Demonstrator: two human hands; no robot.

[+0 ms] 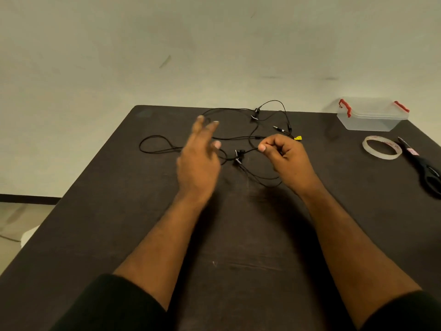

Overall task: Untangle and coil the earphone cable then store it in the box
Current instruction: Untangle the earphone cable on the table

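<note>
A black earphone cable (238, 137) lies tangled in loose loops across the far middle of the dark table (119, 223). My right hand (285, 158) pinches a strand of it between thumb and fingers, just right of a pair of earbuds (239, 156). My left hand (199, 158) hovers over the cable's left part with fingers spread, holding nothing; it looks blurred. A clear plastic box (368, 120) with red latches and its lid on stands at the far right corner.
A roll of clear tape (381, 147) lies right of my right hand, with black scissors (423, 167) beside it near the right edge. A small yellow tag (298, 138) sits on the cable. The table's far edge meets a pale wall.
</note>
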